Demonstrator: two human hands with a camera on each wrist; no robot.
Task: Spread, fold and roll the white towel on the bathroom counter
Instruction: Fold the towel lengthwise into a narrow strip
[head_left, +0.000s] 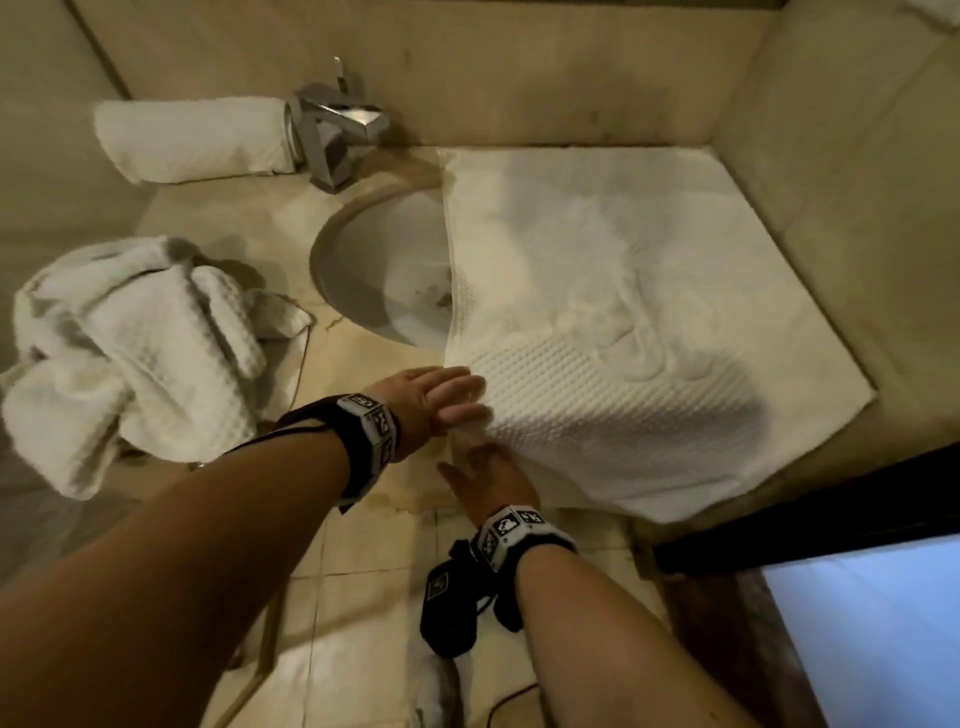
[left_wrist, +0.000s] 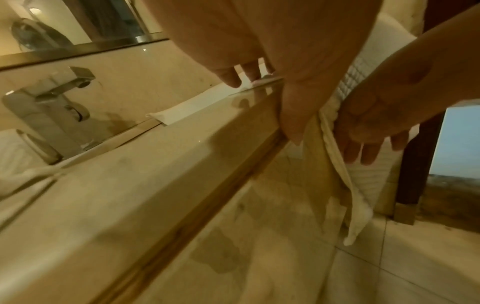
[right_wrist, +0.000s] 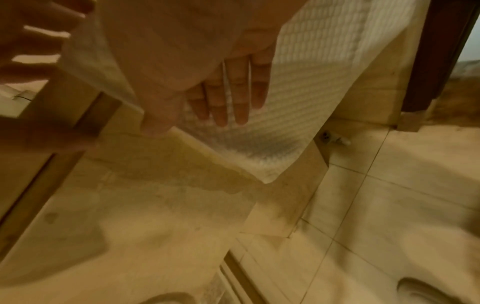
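— Forearms fill the bottom of the head view, each with a black-and-white patterned wrist band (head_left: 371, 415). What are the hands doing?

— Both are at the near left corner of the white towel (head_left: 613, 322). The left hand (head_left: 431, 402) lies on that corner with straight fingers (head_left: 467, 387) held close together. The right hand (head_left: 493, 478) is just below it at the desk's (head_left: 234, 218) front edge; its fingers (right_wrist: 241, 98) are straight and flat against the cloth that hangs over. Neither hand clamps anything, as far as I can see.

— And the towel itself?

— Spread across the right side of the desk, back edge against the wall, left edge draped over part of the sink (head_left: 384, 260), near edge hanging off the front.

— So how far along?

— I'd say spreading is about done, apart from smoothing. No fold shows yet, and the rolling is left too.

— Anything else around?

— A rolled towel (head_left: 192, 137) beside the tap (head_left: 337, 130), and a crumpled pile of towels (head_left: 135, 353) at the left.

— Any brand or writing?

— None I can read; the bands carry square code patterns only.
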